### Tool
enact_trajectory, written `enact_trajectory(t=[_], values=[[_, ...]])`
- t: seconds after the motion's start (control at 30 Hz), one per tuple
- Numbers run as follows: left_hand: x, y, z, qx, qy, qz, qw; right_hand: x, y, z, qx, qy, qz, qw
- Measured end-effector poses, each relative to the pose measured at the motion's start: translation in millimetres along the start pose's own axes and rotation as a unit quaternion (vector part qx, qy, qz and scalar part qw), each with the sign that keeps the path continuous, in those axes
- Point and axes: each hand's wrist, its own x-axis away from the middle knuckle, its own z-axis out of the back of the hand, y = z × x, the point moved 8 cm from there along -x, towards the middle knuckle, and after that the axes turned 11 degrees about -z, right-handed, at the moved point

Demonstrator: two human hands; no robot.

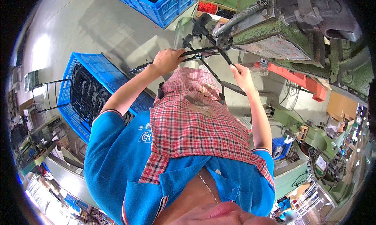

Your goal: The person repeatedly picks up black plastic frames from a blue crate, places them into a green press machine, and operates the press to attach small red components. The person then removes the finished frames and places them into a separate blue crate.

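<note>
Nearest is the person's own front: a smooth blue shirt (pixel 113 162) with striped trim, and over it an apron (pixel 196 131) of red, white and dark checked cloth, creased, with a brownish patch toward its far end. Just beyond the apron is a black frame (pixel 224 55) of slim tubes that cross at angles, with a chunky T-shaped end piece (pixel 201 24) at the top. The left grip (pixel 167 62), a bare hand, is closed around a long tube that sticks out past it to the left. The right grip (pixel 243 80), also bare, is wrapped around a slanting tube that rises up and left to the end piece. The tubes cross between the two hands, close to a machine (pixel 260 35) of chipped, green-painted metal with a coiled spring (pixel 244 17) and thick bolts. To the left, a perforated blue plastic crate (pixel 100 68) holds dark, looped parts (pixel 88 89).
</note>
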Motion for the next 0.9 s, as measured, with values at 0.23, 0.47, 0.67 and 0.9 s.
enact_trajectory(t=[0.23, 0.47, 0.67, 0.9], values=[[-9, 13, 19, -0.048, -0.001, -0.017, 0.999, 13, -11, 12, 0.000, 0.024, 0.025, 0.999], [30, 30, 1, -0.040, -0.046, -0.105, 0.993, 76, 25, -10, 0.026, -0.018, 0.046, 0.998], [41, 120, -32, 0.109, -0.023, -0.183, 0.977, 213, -2, 85, 0.247, 0.266, 0.121, 0.924], [4, 305, -115, 0.438, -0.115, -0.148, 0.879, 355, 251, 103, -0.106, 0.595, -0.077, 0.793]])
